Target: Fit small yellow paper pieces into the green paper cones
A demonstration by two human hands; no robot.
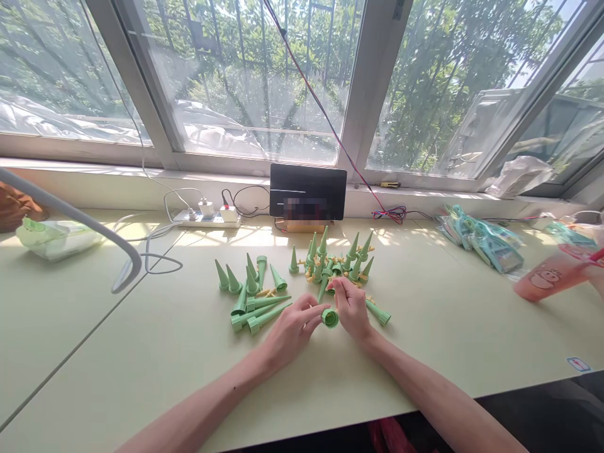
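Near the middle of the table, my left hand point(296, 324) is closed with its fingertips at a green plastic watering spike point(329, 318), whose round open end faces me. Just right of it, my right hand point(350, 309) is closed in a pinch; whatever lies between its fingertips is too small to make out. Behind my hands stand several green cone-shaped spikes point(323, 241) with small yellow valve pieces point(310, 275) among them. More green spikes point(264, 314) lie and stand to the left of my left hand. One spike point(379, 312) lies to the right of my right hand.
A dark tablet screen point(307, 192) stands at the back, with a white power strip point(207, 219) and cables left of it. Teal packages point(481, 238) and a pink cup point(542, 277) are on the right. A grey curved tube point(94, 231) crosses at left.
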